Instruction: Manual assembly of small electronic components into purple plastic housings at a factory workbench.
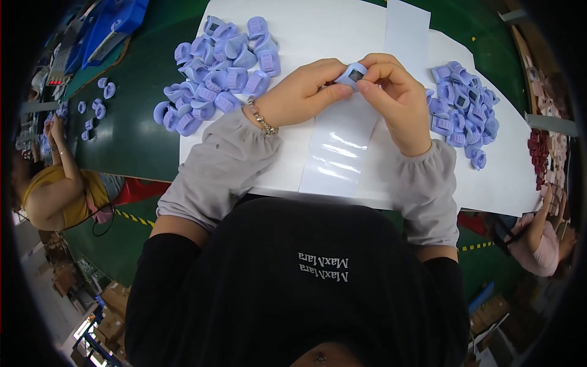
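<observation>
Between my two hands, over the white sheet (pixel 287 165), is a small light purple plastic housing (pixel 353 74) with a dark square window facing up. My left hand (pixel 306 92) grips its left side between thumb and fingers. From the right, my right hand (pixel 394 92) pinches its other edge, with thumb and fingertips beside the window. A large heap of similar purple housings (pixel 217 70) lies left of my left hand. To the right of my right hand sits a second heap of purple housings (pixel 465 104), some showing dark windows.
A glossy clear strip (pixel 336 153) lies on the sheet below my hands. Several loose purple pieces (pixel 99 109) rest on the green table (pixel 131 116) at left, near a blue tray (pixel 125 21). Dark red pieces (pixel 538 156) lie at far right. Other people work on both sides.
</observation>
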The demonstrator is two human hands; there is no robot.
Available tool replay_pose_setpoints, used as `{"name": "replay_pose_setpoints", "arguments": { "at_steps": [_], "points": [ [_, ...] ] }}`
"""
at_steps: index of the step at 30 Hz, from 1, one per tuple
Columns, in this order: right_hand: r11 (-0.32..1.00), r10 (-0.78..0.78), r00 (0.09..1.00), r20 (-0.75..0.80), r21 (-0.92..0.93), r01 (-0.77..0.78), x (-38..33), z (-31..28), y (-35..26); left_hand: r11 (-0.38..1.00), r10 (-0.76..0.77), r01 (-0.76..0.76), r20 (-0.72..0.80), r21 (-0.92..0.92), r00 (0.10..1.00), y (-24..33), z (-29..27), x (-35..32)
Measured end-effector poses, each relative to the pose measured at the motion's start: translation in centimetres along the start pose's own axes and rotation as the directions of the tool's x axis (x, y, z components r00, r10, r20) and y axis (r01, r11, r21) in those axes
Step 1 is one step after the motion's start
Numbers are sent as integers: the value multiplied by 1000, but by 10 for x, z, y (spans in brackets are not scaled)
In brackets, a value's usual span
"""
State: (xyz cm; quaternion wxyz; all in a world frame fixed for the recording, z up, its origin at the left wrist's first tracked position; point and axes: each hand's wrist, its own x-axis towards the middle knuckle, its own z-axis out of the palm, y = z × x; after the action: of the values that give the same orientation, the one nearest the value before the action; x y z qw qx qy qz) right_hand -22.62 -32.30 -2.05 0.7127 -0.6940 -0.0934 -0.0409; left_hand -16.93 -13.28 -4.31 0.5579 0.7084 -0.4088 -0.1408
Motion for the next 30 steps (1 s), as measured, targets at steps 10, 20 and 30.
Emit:
{"name": "replay_pose_setpoints", "arguments": {
  "at_steps": [10, 20, 30],
  "points": [
    [1000, 1, 1000, 24, 9, -1, -2, 0, 2, 996, 37, -40, 40, 83, 999, -2, -1, -1],
    [1000, -24, 1000, 16, -10, 24, -1, 1, 5, 997, 30, -32, 29, 72, 999, -3, -1, -1],
    [994, 62, 997, -55, -86, -67, -2, 3, 3, 993, 70, -71, 13, 89, 997, -1, 1, 1]
  ]
}}
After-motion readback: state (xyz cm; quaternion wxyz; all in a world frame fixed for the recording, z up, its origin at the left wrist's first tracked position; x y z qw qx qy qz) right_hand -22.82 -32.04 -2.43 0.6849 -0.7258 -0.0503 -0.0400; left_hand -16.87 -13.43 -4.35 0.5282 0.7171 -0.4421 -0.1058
